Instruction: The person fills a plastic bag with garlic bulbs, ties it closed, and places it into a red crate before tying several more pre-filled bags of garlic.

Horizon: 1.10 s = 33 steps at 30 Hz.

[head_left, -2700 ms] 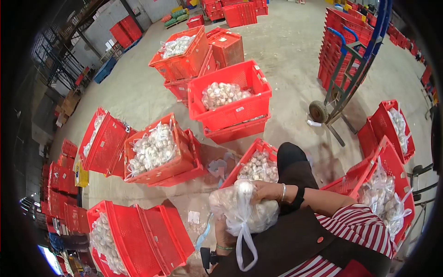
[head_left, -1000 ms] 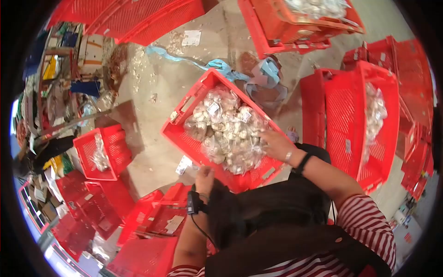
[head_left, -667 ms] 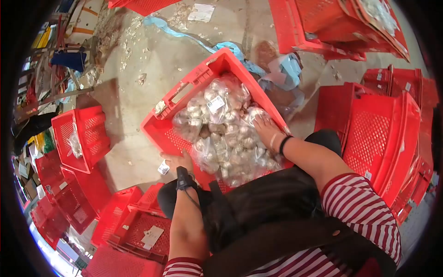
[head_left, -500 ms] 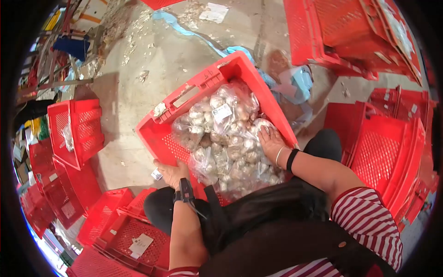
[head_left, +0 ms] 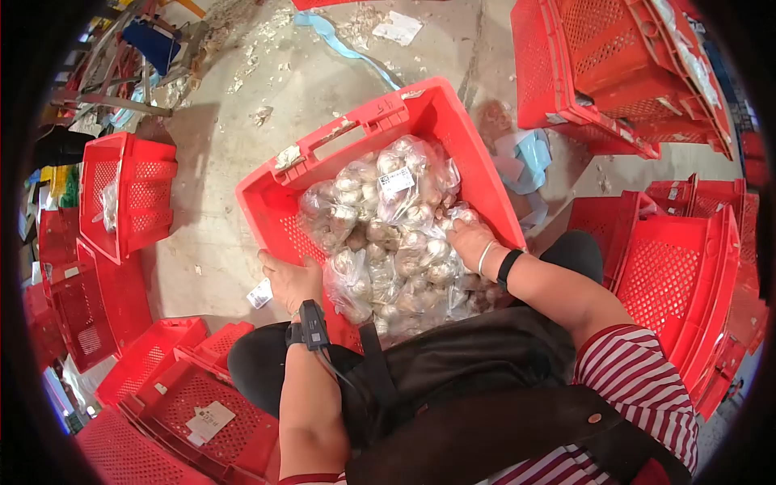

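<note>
Between my knees a red crate [head_left: 347, 121] stands tilted in view, filled with clear plastic bags of garlic bulbs. My left hand [head_left: 291, 281] straddles the crate's left rim, thumb on the inside and fingers outside. A white barcode label [head_left: 260, 293] shows just below those fingers. Over at the right wall, my right hand [head_left: 473, 242] has its fingers curled on a bag of garlic [head_left: 461, 214]; the fingertips are partly hidden in the plastic. Uppermost in the pile lies another garlic bag [head_left: 412, 174] with a white printed sticker [head_left: 396, 180].
Red crates surround me: a stack on the right [head_left: 663, 267], one at the upper right [head_left: 614, 73], one at the left [head_left: 121, 194] and several at the lower left [head_left: 194, 404]. Blue plastic film [head_left: 532, 158], a strip [head_left: 339, 44] and garlic skins litter the concrete floor.
My right hand has gone from lying flat on the bags to curling its fingers at one. My left hand has slid up along the crate's left rim. The view has shifted slightly.
</note>
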Each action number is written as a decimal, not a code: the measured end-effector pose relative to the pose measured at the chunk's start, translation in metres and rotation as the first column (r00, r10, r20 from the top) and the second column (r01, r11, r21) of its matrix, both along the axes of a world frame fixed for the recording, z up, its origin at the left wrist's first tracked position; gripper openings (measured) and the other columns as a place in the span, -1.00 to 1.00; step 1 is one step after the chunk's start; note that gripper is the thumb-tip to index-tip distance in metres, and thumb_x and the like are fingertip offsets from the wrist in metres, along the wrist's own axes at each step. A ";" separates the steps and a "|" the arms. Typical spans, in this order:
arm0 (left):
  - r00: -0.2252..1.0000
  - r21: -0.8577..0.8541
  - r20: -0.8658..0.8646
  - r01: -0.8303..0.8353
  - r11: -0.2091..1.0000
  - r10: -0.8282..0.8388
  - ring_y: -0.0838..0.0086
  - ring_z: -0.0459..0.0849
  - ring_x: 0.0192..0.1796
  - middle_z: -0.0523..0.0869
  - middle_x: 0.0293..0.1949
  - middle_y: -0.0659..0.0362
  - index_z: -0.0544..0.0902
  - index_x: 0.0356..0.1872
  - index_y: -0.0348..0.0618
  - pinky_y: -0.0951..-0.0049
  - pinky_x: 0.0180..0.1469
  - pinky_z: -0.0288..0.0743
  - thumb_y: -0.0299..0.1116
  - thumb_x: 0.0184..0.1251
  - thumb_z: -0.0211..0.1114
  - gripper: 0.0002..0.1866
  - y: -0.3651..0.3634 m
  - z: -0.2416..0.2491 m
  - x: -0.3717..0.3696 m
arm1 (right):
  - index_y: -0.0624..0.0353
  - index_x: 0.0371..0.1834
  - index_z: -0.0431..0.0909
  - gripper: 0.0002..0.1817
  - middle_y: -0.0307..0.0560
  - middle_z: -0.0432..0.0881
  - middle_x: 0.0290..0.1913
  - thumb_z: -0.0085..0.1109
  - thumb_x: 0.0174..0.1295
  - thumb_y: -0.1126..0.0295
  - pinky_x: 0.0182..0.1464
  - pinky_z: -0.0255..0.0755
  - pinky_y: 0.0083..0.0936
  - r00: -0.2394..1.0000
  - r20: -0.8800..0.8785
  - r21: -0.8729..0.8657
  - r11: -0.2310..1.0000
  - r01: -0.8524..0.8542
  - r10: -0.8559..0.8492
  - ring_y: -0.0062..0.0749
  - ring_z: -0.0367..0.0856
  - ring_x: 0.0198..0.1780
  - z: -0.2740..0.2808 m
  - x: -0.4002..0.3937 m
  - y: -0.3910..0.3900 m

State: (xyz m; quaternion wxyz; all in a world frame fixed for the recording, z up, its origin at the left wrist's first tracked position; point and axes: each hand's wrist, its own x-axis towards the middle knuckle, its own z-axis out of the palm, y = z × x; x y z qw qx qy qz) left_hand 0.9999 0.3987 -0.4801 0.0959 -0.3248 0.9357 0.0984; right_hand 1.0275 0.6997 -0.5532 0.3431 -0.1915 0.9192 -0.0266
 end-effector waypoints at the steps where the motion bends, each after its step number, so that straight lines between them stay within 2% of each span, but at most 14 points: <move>1: 1.000 0.009 -0.012 -0.007 1.000 0.007 -0.10 0.49 0.09 0.41 0.09 -0.32 0.03 0.30 -0.41 0.15 0.11 0.43 -0.25 0.00 0.30 -0.12 -0.002 -0.003 0.002 | 0.19 -0.11 0.51 -0.73 0.03 0.49 -0.07 0.05 0.08 0.48 -0.11 0.49 -0.20 1.000 -0.012 0.009 1.000 -0.007 0.007 -0.05 0.55 -0.05 0.002 0.002 0.001; 3: 0.992 -0.059 -0.107 0.062 0.996 -0.068 -0.11 0.58 -0.09 0.46 -0.04 -0.29 0.02 0.27 -0.42 0.10 -0.06 0.52 -0.27 -0.04 0.30 -0.11 -0.004 -0.009 0.005 | 0.19 -0.11 0.51 -0.70 0.06 0.49 -0.09 0.08 0.04 0.51 -0.06 0.47 -0.21 0.998 0.013 -0.014 0.998 0.066 -0.065 -0.01 0.54 -0.03 0.015 0.005 0.000; 7: 0.997 0.034 -0.073 0.014 0.999 -0.011 -0.09 0.54 0.01 0.44 0.04 -0.31 0.05 0.28 -0.42 0.13 0.05 0.46 -0.23 -0.05 0.35 -0.10 -0.004 -0.004 0.008 | 0.18 -0.08 0.50 -0.64 0.08 0.47 -0.08 0.11 -0.03 0.55 -0.03 0.45 -0.22 0.990 -0.118 -0.142 0.988 0.056 -0.073 0.04 0.53 -0.04 0.025 0.022 0.008; 10: 0.984 -0.026 -0.154 0.084 0.996 -0.087 -0.11 0.60 -0.11 0.46 -0.04 -0.28 0.03 0.26 -0.43 0.13 -0.07 0.53 -0.19 -0.08 0.36 -0.06 -0.007 -0.009 0.012 | 0.15 -0.01 0.46 -0.54 0.08 0.43 -0.05 0.10 -0.10 0.61 -0.04 0.43 -0.22 0.954 -0.123 -0.325 0.920 0.220 -0.272 0.00 0.53 -0.08 0.059 0.029 0.010; 16: 0.977 0.079 -0.167 0.150 0.986 -0.135 -0.08 0.44 0.14 0.42 0.05 -0.29 0.02 0.29 -0.40 0.10 0.16 0.36 -0.15 -0.10 0.41 -0.01 -0.016 -0.003 0.023 | 0.10 0.00 0.47 -0.48 0.01 0.43 0.03 0.07 -0.14 0.67 -0.02 0.44 -0.28 0.928 -0.134 -0.719 0.678 0.151 -0.349 -0.01 0.51 -0.02 0.155 0.041 -0.008; 18: 0.833 -0.308 -0.380 0.296 0.904 -0.402 0.01 0.34 0.25 0.38 0.14 -0.25 0.10 0.29 -0.40 0.15 0.28 0.21 -0.14 -0.03 0.42 -0.07 0.003 0.016 0.036 | 0.11 0.02 0.47 -0.44 0.01 0.43 0.04 0.05 -0.17 0.70 0.00 0.43 -0.31 0.942 -0.085 -0.796 0.591 0.133 -0.326 0.00 0.50 0.02 0.197 0.047 -0.012; 19: 0.799 0.118 -0.520 0.418 0.901 -0.302 0.07 0.32 0.28 0.37 0.18 -0.21 0.15 0.29 -0.40 0.20 0.30 0.17 -0.07 0.06 0.35 -0.13 0.015 0.031 0.040 | 0.13 0.02 0.48 -0.46 0.01 0.44 0.04 0.11 -0.16 0.69 0.03 0.41 -0.34 0.972 -0.093 -0.853 0.521 0.034 -0.216 -0.03 0.49 0.04 0.217 0.049 -0.013; 20: 0.782 0.496 -0.605 0.518 0.697 -0.150 0.13 0.31 0.30 0.35 0.23 -0.17 0.20 0.28 -0.40 0.24 0.32 0.14 0.01 0.15 0.28 -0.17 0.028 0.045 0.044 | 0.15 0.02 0.50 -0.47 0.02 0.44 0.05 0.18 -0.14 0.67 0.06 0.40 -0.37 0.988 -0.113 -0.899 0.435 -0.057 -0.102 -0.07 0.48 0.06 0.236 0.051 -0.013; 22: 0.926 0.926 -0.372 0.366 -0.091 -0.068 0.23 0.30 0.31 0.34 0.28 -0.06 0.24 0.29 -0.38 0.27 0.33 0.15 0.26 0.25 0.04 -0.13 0.046 0.061 0.065 | 0.20 0.01 0.51 -0.55 0.02 0.45 0.05 0.33 -0.02 0.52 0.10 0.34 -0.40 0.998 -0.035 -0.970 0.242 -0.019 -0.061 -0.16 0.47 0.07 0.256 0.056 -0.013; 24: 0.999 0.767 0.054 -0.042 -0.640 -0.001 0.25 0.34 0.29 0.32 0.29 -0.01 0.10 0.37 -0.33 0.29 0.34 0.19 0.56 -0.01 -0.06 0.16 0.067 0.109 0.104 | 0.23 0.01 0.51 -0.56 0.01 0.44 0.07 0.37 0.04 0.40 0.11 0.31 -0.42 0.993 0.078 -0.995 0.054 0.083 -0.091 -0.23 0.45 0.09 0.255 0.062 -0.010; 25: 0.997 0.556 0.071 -0.012 -0.831 0.033 0.22 0.34 0.30 0.33 0.28 -0.03 0.06 0.38 -0.33 0.25 0.33 0.22 0.47 0.01 0.09 0.14 0.072 0.102 0.117 | 0.24 0.01 0.50 -0.55 0.01 0.44 0.07 0.37 0.05 0.36 0.11 0.30 -0.42 0.976 0.174 -0.985 -0.041 0.170 -0.129 -0.27 0.43 0.11 0.248 0.067 -0.010; 27: 0.999 0.612 -0.019 0.040 -0.790 0.036 0.19 0.37 0.27 0.36 0.25 -0.05 0.10 0.36 -0.32 0.22 0.30 0.26 0.27 0.03 0.23 0.04 0.068 0.089 0.140 | 0.21 0.05 0.48 -0.51 0.02 0.42 0.11 0.37 0.06 0.29 0.15 0.27 -0.43 0.913 0.396 -0.898 -0.252 0.362 -0.098 -0.29 0.39 0.15 0.231 0.078 -0.009; 31: 0.997 0.642 -0.003 0.063 -0.764 0.079 0.22 0.45 0.20 0.42 0.19 -0.03 0.17 0.32 -0.32 0.24 0.26 0.32 -0.05 0.12 0.27 -0.18 0.076 0.128 0.144 | 0.22 0.21 0.36 -0.38 -0.04 0.37 0.21 0.32 0.07 0.27 0.32 0.13 -0.34 0.766 0.640 -0.708 -0.426 0.563 -0.051 -0.28 0.30 0.28 0.206 0.101 -0.018; 33: 0.992 0.795 -0.011 0.087 -0.600 0.129 0.30 0.51 0.13 0.48 0.14 0.01 0.25 0.26 -0.31 0.31 0.17 0.41 -0.23 0.23 0.20 -0.37 0.075 0.137 0.144 | 0.22 0.25 0.31 -0.35 -0.03 0.36 0.23 0.31 0.07 0.31 0.34 0.12 -0.32 0.635 0.772 -0.547 -0.509 0.665 -0.001 -0.28 0.28 0.29 0.195 0.107 -0.025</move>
